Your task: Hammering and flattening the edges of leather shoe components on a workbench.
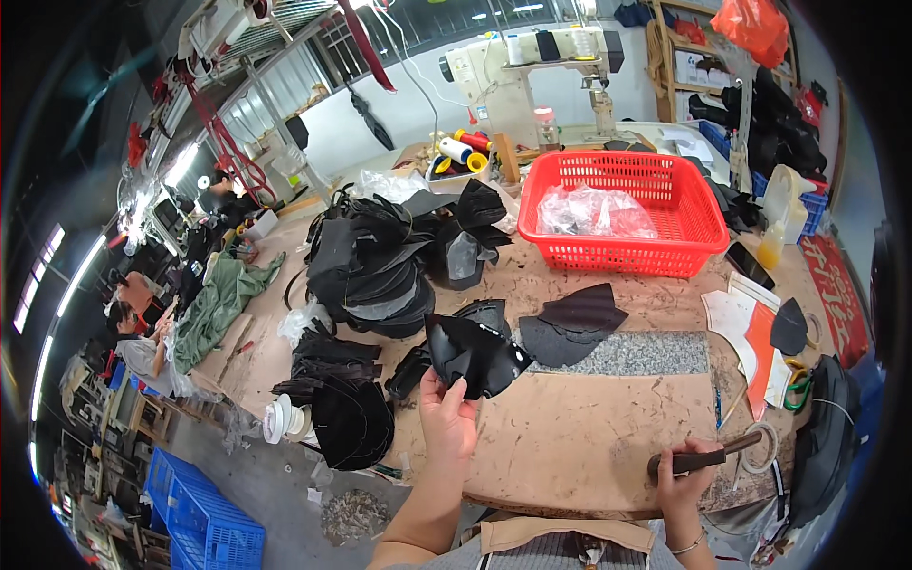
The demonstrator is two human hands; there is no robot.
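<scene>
Workshop benches, lamps and piled goods fill the space off to the left of the left hand, where another person (141, 356) sits beside a green cloth (223, 304). A worn wooden table (598, 427) spreads out ahead of both hands. The left hand (448, 418) pinches a shiny black piece (470, 353) by its lower edge, thumb against fingers, and holds it up over the table; white spots show along the piece's right edge. The right hand (686, 483), well apart from the left, has its fingers wrapped around a dark tool (698, 462) with a brown handle end, near the table's front edge.

Just right of the held piece, dark flat pieces (575, 328) lie partly over a speckled stone slab (655, 353), which is beyond the right hand. Left of and beyond the left hand stand thick stacks of black pieces (366, 252), with a white spool (277, 418) farther left. Straight ahead of the right hand, well away, a red basket (622, 258) holds clear plastic bags (594, 211); behind it is a sewing machine (513, 90). Beside the right hand, to its right, lies a roll of tape (748, 464), with white and orange sheets (750, 347) and green-handled scissors (798, 389) farther on.
</scene>
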